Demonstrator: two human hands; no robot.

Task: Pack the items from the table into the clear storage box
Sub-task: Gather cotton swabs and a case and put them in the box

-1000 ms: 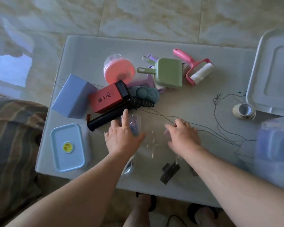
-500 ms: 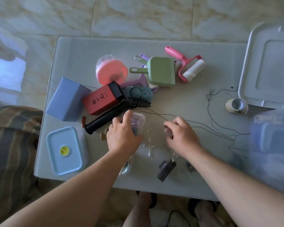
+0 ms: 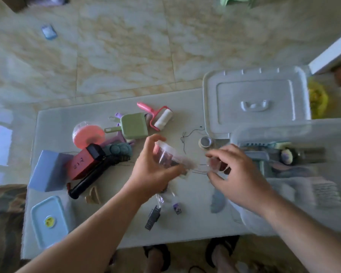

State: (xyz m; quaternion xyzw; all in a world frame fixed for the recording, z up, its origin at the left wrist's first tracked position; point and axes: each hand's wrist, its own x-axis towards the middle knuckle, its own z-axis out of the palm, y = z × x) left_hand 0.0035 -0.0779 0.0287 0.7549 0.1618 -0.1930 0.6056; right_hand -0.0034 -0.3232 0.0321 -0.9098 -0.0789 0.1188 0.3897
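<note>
Head view has the left hand [image 3: 152, 172] gripping a small clear container [image 3: 170, 157] mid-frame, right hand [image 3: 236, 174] pinching something blurry, clear storage box [image 3: 295, 174] at right, so that tilted container could spill its bits

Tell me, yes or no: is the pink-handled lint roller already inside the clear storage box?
No, the pink-handled lint roller lies on the white table, left of the clear storage box.

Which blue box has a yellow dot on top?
The flat light-blue lidded box at the table's near left corner. The other blue box, just behind it, is plain and blocky.
</note>
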